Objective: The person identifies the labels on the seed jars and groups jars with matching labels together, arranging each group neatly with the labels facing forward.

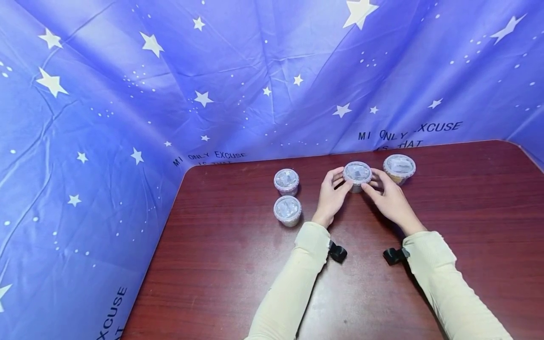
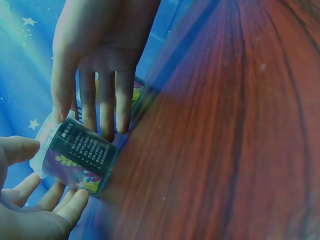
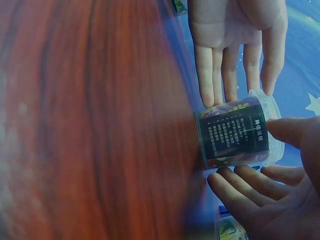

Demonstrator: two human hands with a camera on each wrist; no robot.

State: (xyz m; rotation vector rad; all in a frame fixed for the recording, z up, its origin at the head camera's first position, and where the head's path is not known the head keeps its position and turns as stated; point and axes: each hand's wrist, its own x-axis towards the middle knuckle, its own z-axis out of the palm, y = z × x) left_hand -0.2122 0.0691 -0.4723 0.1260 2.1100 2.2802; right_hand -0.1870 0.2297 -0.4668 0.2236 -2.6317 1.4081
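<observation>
A lidded plastic cup [image 1: 357,174] stands upright near the table's far edge, between the two hands. Its side bears a dark label [image 3: 237,132] with white printed lines and colourful leaf shapes around it. My left hand [image 1: 332,196] holds it from the left, thumb at the near side and fingers around the far side. From the right, my right hand [image 1: 391,199] grips the same cup, its thumb near the lid's front rim. In the left wrist view the left hand [image 2: 45,210] is lowest, and the right hand's fingers [image 2: 106,107] reach down from above.
Another lidded cup [image 1: 399,168] with yellowish contents or label stands just right of the right hand. To the left are two more, a farther cup [image 1: 286,181] and a nearer cup [image 1: 287,210]. A blue star-printed cloth [image 1: 255,71] hangs behind the dark red wooden table [image 1: 221,264].
</observation>
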